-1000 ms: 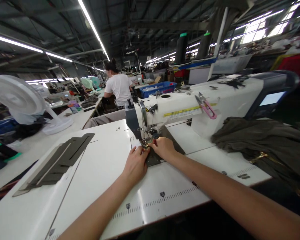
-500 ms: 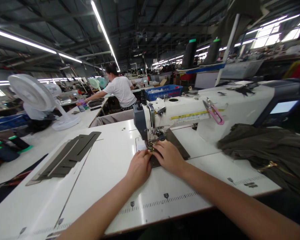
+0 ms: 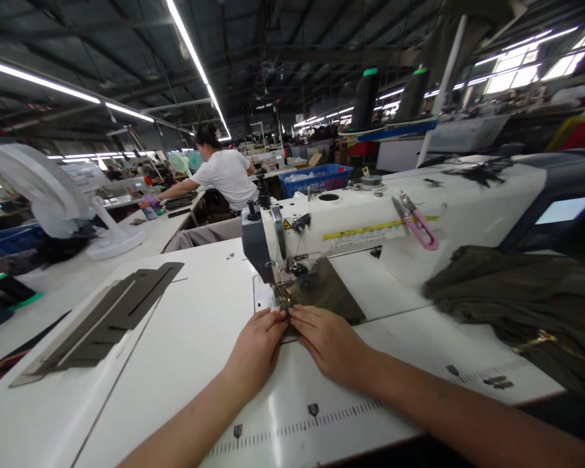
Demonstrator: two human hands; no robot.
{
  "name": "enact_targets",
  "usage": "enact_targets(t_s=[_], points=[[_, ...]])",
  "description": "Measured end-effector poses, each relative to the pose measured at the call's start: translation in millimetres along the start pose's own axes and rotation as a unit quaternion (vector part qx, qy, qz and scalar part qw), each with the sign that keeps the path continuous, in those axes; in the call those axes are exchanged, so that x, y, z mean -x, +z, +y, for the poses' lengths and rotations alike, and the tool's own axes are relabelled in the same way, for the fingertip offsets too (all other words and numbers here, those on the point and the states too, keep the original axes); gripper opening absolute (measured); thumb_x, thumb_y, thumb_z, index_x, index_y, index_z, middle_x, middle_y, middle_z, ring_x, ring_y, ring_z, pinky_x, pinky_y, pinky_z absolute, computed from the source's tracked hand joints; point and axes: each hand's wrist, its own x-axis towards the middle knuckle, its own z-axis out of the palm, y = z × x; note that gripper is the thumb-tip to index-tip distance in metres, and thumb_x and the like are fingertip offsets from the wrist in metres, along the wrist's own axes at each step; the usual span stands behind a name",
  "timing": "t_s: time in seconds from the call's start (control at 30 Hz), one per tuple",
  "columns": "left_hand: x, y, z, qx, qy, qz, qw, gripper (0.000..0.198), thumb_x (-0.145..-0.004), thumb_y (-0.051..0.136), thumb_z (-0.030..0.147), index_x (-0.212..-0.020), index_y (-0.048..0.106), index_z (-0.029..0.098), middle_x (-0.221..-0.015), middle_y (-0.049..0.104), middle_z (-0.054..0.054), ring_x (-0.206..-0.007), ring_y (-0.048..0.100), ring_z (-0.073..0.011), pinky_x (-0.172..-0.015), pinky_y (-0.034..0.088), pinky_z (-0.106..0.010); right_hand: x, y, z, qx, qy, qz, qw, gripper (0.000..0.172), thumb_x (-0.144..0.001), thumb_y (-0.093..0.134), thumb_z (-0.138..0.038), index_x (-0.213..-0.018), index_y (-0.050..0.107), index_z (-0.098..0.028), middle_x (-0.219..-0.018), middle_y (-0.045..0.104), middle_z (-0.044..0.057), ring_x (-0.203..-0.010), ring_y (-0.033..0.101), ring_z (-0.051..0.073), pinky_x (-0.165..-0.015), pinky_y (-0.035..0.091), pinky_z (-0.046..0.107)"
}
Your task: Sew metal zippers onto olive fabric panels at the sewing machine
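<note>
A dark olive fabric piece point(image 3: 338, 292) lies flat on the table under the presser foot of a white sewing machine point(image 3: 302, 224). My left hand point(image 3: 254, 344) is at the near edge of the fabric, its fingers bunched together and pressing it. Close beside it, my right hand point(image 3: 329, 338) has its fingers together on the same edge, just in front of the needle area. Both sets of fingertips almost meet there. Part of the fabric is hidden under my fingers and behind the machine's foot.
Stacked olive cut pieces point(image 3: 112, 318) lie at the left. Crumpled dark cloth point(image 3: 507, 299) lies at the right, with gold-coloured scissors point(image 3: 536, 341) on it. Pink-handled snips point(image 3: 416, 221) rest against the machine arm. A white fan point(image 3: 43, 188) and a person in white point(image 3: 227, 175) are beyond.
Both hands have drawn back slightly from the needle area toward me, still on the fabric. My view has shifted a little, so the machine and stacked pieces appear farther left.
</note>
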Motion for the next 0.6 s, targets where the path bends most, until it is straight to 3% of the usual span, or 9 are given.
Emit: enact_targets(t_s=[0.27, 0.5, 0.6], points=[[-14, -0.6, -11, -0.005, 0.021, -0.006, 1.000, 0.028, -0.083, 0.040, 0.007, -0.100, 0.061, 0.014, -0.097, 0.063, -0.011, -0.092, 0.058, -0.0212, -0.085, 0.050, -0.038, -13, 3, 11, 0.025, -0.030, 0.009, 0.999, 0.031, -0.083, 0.040, -0.008, -0.105, 0.061, 0.000, -0.111, 0.061, 0.016, -0.106, 0.055, 0.022, -0.097, 0.041, 0.032], [-22, 3.1, -21, 0.002, -0.001, 0.005, 1.000, 0.023, -0.084, 0.041, 0.011, -0.093, 0.062, 0.014, -0.083, 0.060, -0.009, -0.080, 0.058, -0.0204, -0.074, 0.053, -0.034, -19, 10, 19, -0.016, 0.005, 0.027, 1.000, 0.033, -0.083, 0.041, -0.009, -0.111, 0.057, -0.002, -0.114, 0.059, 0.017, -0.110, 0.052, 0.021, -0.097, 0.042, 0.034], [-19, 1.5, -21, 0.010, -0.026, 0.004, 1.000, 0.022, -0.084, 0.042, 0.011, -0.092, 0.062, 0.014, -0.088, 0.061, -0.009, -0.080, 0.059, -0.0195, -0.073, 0.053, -0.032, -17, 12, 19, -0.014, 0.023, 0.043, 0.999, 0.031, -0.081, 0.048, -0.011, -0.109, 0.058, -0.004, -0.112, 0.060, 0.016, -0.107, 0.054, 0.022, -0.095, 0.043, 0.036]])
